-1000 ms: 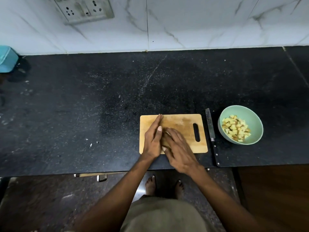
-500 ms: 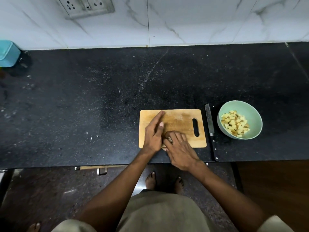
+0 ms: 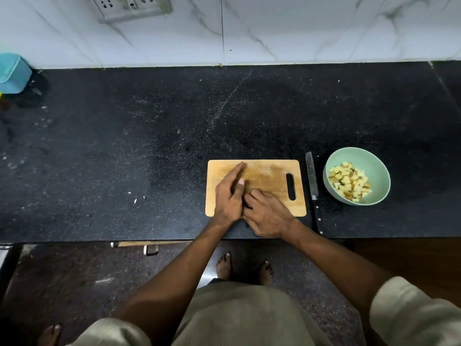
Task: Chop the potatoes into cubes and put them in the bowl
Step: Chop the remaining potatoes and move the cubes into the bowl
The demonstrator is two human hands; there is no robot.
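Note:
A wooden cutting board [image 3: 272, 171] lies on the black counter near its front edge. My left hand [image 3: 229, 196] stands on its edge on the board's left half, fingers straight and together. My right hand [image 3: 268, 216] is cupped palm-down against it at the board's near edge, fingertips touching the left palm. Whatever lies under or between the hands is hidden. A knife [image 3: 311, 181] rests on the counter just right of the board, blade pointing away. Right of the knife, a pale green bowl [image 3: 379, 171] holds several potato cubes [image 3: 350, 182].
A blue container [image 3: 12, 73] stands at the far left by the marble wall. A wall socket [image 3: 129, 6] is above the counter. A drawer handle [image 3: 151, 249] sticks out below the counter edge. Small scraps [image 3: 139, 198] lie left of the board.
Both hands have slid toward the near edge of the board, the right hand closing in against the left palm. A small potato piece seen between them half a second ago is now covered.

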